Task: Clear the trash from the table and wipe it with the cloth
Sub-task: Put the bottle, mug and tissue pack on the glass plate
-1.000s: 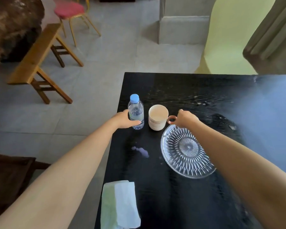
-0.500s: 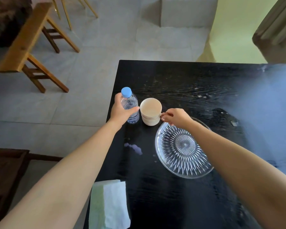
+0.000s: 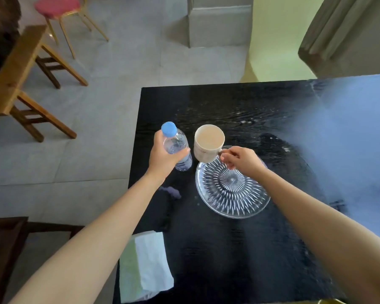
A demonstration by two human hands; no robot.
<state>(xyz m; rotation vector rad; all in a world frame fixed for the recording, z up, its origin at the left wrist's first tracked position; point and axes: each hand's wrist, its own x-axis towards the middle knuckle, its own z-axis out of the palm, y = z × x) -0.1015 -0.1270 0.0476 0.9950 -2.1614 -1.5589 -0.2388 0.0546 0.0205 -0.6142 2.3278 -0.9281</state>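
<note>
The table (image 3: 239, 249), black and glossy, is filling the lower right of the frame, with glare being thrown across its upper right corner. A cut-glass plate (image 3: 235, 198) is lying flat at centre. The cloth (image 3: 147, 266), pale green and white and folded, is lying at the bottom edge, left of centre, and is overhanging the table's near corner; it is not being touched, so wiping is judged not yet begun. A mug (image 3: 207, 143), cream and open-topped, is being held above the plate's upper left rim; whether it is touching the plate cannot be told. A bottle (image 3: 177, 148), clear with a blue cap, is being held upright just left of the mug, probably so that both can be carried off together. The left hand (image 3: 165, 159) is being kept clamped around the bottle's body. The right hand (image 3: 241, 160) is being pinched together on the mug's handle. A small pale smear (image 3: 170, 191) is lying below the bottle, likely needing the wipe. A faint mark on the mug's side is too small to be read; no label is showing on the bottle.
</note>
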